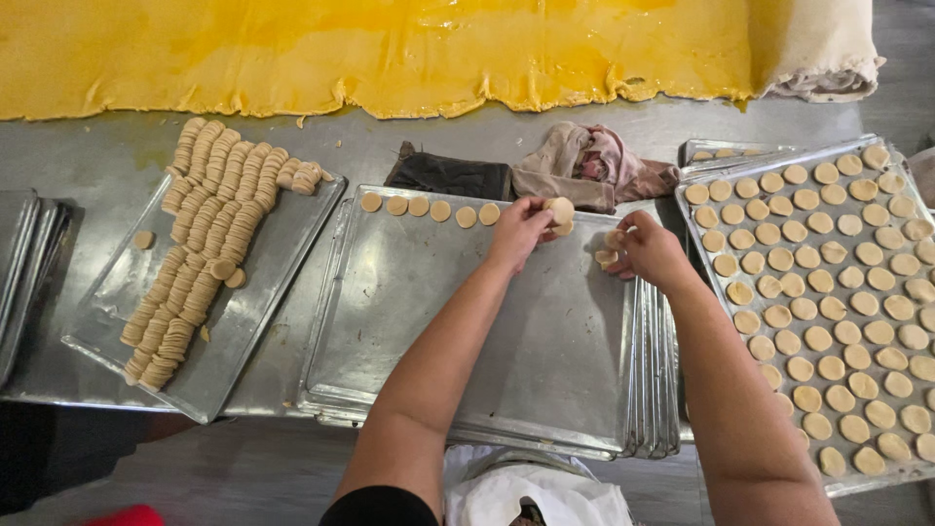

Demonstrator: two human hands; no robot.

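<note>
On the middle tray [467, 341], five dough discs [429, 207] line the far edge. The left hand [518, 232] pinches one disc [560, 209] there; the right hand [648, 251] grips a small stack [609, 248]. Most of that tray remains unfilled; stacked discs [209, 244] wait on the tray left of it.

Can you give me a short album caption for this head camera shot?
Left hand sets a dough disc on the middle tray; right hand holds more.

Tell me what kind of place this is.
Likely a commercial bakery: stacked metal baking trays on a steel table, rows of round dough discs, and a large yellow dough sheet.
</note>
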